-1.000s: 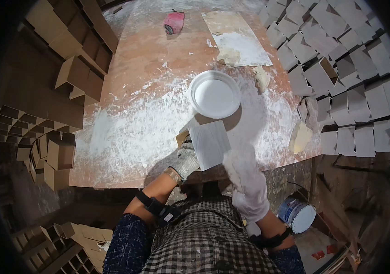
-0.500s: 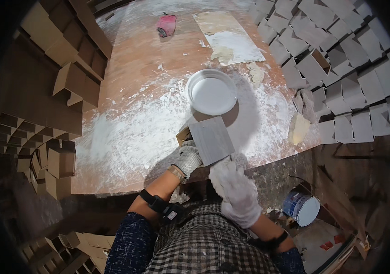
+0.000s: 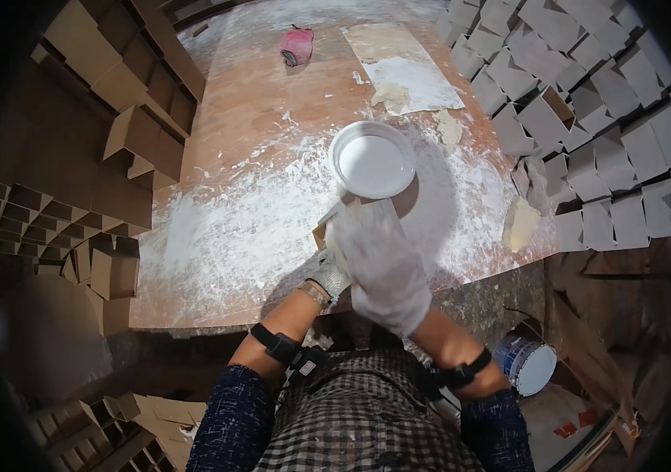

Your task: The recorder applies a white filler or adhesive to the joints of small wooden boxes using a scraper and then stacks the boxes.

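Note:
My left hand point(image 3: 326, 274), in a grey-white glove, grips a small cardboard box point(image 3: 328, 226) from below, just over the table's near edge. My right hand point(image 3: 383, 267), in a white-coated glove, lies flat across the top of the box and hides most of it; nothing shows in its fingers. Just beyond the two hands stands a round white bowl point(image 3: 372, 161) of white liquid on the wooden table point(image 3: 249, 134).
White powder or paste covers the table's near half. A pink cloth point(image 3: 296, 46) and a smeared paper sheet point(image 3: 410, 67) lie at the far end. Brown cardboard boxes point(image 3: 127, 126) are stacked left, white-coated ones point(image 3: 587, 134) right. A blue-and-white bucket point(image 3: 530, 364) stands on the floor.
My right hand has come up from the lower right and now lies over the box, covering its grey top face. The left hand still holds the box, a little closer to the bowl.

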Demonstrator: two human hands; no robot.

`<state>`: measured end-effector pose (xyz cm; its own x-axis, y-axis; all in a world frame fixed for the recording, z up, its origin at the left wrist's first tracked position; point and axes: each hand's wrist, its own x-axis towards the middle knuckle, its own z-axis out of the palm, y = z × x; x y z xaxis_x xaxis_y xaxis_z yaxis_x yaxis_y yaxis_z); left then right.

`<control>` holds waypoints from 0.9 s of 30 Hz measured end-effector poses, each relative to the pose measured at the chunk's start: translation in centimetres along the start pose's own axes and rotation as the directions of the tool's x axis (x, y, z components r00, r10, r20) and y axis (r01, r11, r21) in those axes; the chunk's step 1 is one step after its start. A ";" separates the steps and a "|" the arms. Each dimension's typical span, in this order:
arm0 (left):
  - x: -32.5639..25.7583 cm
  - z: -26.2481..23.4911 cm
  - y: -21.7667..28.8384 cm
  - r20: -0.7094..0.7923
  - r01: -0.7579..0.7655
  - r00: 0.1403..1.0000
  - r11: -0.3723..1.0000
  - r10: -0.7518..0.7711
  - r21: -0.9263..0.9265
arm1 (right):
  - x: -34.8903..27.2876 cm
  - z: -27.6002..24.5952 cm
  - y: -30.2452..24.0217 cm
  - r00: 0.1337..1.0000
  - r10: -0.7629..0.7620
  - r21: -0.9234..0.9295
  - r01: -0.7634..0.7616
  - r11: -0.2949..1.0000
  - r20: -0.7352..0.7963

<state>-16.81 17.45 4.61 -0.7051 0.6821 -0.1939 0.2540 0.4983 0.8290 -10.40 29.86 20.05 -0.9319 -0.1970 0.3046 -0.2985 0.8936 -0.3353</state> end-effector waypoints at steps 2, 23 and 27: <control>-1.0 2.0 -6.8 -0.101 -0.282 0.936 0.889 0.338 0.361 | -2.6 -0.2 -2.4 0.993 -0.090 -0.029 0.088 0.996 -0.082; 0.7 -0.1 -0.9 -0.037 -0.073 0.995 0.945 0.089 0.319 | -8.2 -0.5 4.5 0.992 0.055 0.045 -0.050 0.998 -0.114; 0.9 -2.2 3.4 0.205 -0.094 0.978 0.827 -0.027 0.554 | -13.6 -0.9 4.3 0.987 0.122 0.013 -0.121 0.993 -0.100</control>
<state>-18.03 18.55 8.44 -0.5609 0.7638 -0.3194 0.6427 0.6449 0.4136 1.20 36.72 15.23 -0.9359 -0.0449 0.3494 -0.1858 0.9057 -0.3811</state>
